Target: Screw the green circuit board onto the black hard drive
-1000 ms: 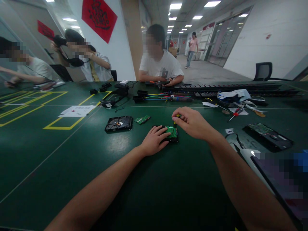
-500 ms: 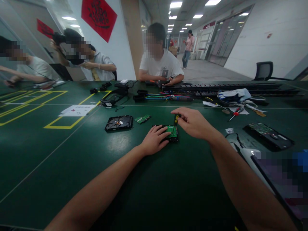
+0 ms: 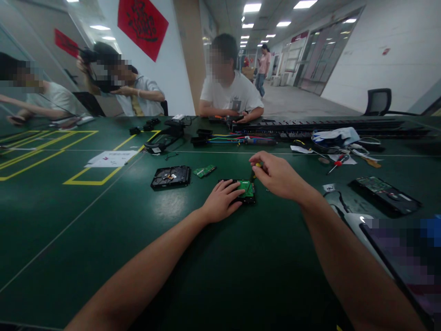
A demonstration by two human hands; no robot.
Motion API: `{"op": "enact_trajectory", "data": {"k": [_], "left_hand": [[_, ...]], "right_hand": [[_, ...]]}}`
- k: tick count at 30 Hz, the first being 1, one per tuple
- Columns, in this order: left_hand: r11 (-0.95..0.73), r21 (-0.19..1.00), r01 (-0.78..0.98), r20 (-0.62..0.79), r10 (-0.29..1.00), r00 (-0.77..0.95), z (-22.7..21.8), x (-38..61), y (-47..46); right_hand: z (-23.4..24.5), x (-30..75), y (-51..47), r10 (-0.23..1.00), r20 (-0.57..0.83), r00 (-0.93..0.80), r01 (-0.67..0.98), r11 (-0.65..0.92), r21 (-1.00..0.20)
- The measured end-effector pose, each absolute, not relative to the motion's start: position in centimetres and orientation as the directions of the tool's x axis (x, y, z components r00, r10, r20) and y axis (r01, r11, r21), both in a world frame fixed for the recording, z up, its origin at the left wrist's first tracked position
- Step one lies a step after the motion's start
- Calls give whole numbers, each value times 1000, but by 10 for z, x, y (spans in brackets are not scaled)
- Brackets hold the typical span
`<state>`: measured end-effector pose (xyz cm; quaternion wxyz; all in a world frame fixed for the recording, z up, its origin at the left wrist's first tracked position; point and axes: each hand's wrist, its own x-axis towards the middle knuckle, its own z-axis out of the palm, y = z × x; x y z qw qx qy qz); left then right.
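Under the flat, spread left hand, a black rectangular hard drive still bears its green circuit board; the right hand grips a yellow-and-black screwdriver over it. Beyond the left hand, a loose green board lies apart.

No wording could be read. Black brush characters on a red diamond sign, beyond and left of the hands, and faint print on a white paper, also left, were illegible.
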<state>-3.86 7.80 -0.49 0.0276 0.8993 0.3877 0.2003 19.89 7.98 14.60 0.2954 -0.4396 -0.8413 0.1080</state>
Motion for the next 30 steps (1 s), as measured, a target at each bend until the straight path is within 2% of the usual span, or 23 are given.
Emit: {"op": "enact_trajectory", "data": {"k": [3, 10, 21, 30], "left_hand": [[-701, 205, 683, 338, 705, 623, -5, -39, 78], [-695, 196, 692, 339, 710, 617, -6, -38, 78], [-695, 207, 688, 343, 710, 615, -8, -38, 79], [-697, 202, 688, 337, 709, 619, -4, -38, 78]], "right_hand": [[146, 199, 80, 812, 415, -409, 695, 573, -435], [148, 199, 78, 761, 426, -489, 647, 644, -408], [148, 198, 80, 750, 410, -519, 597, 661, -455], [149, 197, 77, 819, 359, -448, 672, 574, -468]]}}
